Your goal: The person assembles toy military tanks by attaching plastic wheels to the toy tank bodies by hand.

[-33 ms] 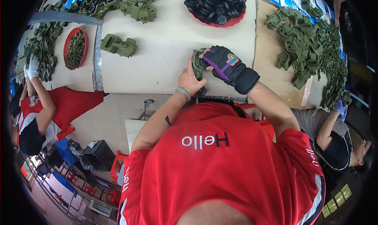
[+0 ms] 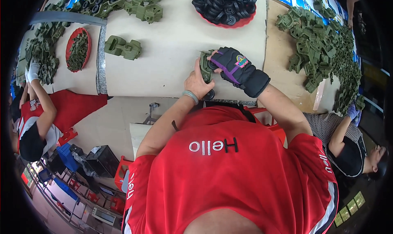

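Observation:
An olive-green plastic toy vehicle body (image 2: pixel 206 67) stands on end near the table's front edge, between my two hands. My left hand (image 2: pixel 197 85), bare with a pale bangle at the wrist, is closed around its left side and lower end. My right hand (image 2: pixel 233 68) wears a black fingerless glove with purple trim. Its fingers pinch a black wheel (image 2: pixel 212 65) against the body's right side; the fingertips are partly hidden. Another black wheel (image 2: pixel 209 95) lies just below my left hand at the edge. A second green vehicle body (image 2: pixel 123 47) rests to the left.
A red bowl (image 2: pixel 241 26) heaped with black wheels stands ahead. Green vehicle parts (image 2: pixel 310 43) pile up at the right, more bodies (image 2: pixel 143 10) at the far left. A smaller red bowl (image 2: pixel 68 49) holds small green parts. People work at both sides, one with white gloves (image 2: pixel 33 70).

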The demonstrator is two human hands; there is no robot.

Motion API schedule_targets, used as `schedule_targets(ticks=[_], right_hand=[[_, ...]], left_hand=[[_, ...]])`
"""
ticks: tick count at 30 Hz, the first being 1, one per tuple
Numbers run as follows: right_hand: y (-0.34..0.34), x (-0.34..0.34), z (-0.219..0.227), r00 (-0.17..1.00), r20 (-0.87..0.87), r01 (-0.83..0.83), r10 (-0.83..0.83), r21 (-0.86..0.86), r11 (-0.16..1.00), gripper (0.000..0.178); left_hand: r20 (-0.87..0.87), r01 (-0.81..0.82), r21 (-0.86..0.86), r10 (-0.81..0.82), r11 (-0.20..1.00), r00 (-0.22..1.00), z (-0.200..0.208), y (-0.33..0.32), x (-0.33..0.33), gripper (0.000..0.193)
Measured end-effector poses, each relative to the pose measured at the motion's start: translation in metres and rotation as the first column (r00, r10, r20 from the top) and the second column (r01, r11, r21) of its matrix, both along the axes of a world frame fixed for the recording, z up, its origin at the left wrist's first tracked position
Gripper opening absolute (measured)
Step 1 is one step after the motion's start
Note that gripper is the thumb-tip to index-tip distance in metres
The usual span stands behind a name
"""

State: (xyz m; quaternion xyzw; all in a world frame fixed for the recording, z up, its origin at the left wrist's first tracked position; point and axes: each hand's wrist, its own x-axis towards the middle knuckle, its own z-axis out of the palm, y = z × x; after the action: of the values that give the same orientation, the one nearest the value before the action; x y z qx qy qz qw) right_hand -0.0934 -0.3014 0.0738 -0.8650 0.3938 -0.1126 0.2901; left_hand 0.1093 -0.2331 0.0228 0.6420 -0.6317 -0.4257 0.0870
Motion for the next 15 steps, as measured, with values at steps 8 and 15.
schedule_targets(ticks=[8, 15], right_hand=[[0.015, 0.002, -0.009, 0.991, 0.098, 0.101, -0.095, -0.061, 0.993, 0.055], [0.032, 0.001, -0.006, 0.983, 0.043, 0.18, -0.18, 0.021, 0.983, 0.05]], left_hand=[[0.003, 0.009, -0.006, -0.009, 1.0, 1.0, -0.004, 0.0, -0.002, 0.113], [-0.018, 0.017, 0.003, -0.017, 1.0, 1.0, -0.004, 0.0, -0.002, 0.115]])
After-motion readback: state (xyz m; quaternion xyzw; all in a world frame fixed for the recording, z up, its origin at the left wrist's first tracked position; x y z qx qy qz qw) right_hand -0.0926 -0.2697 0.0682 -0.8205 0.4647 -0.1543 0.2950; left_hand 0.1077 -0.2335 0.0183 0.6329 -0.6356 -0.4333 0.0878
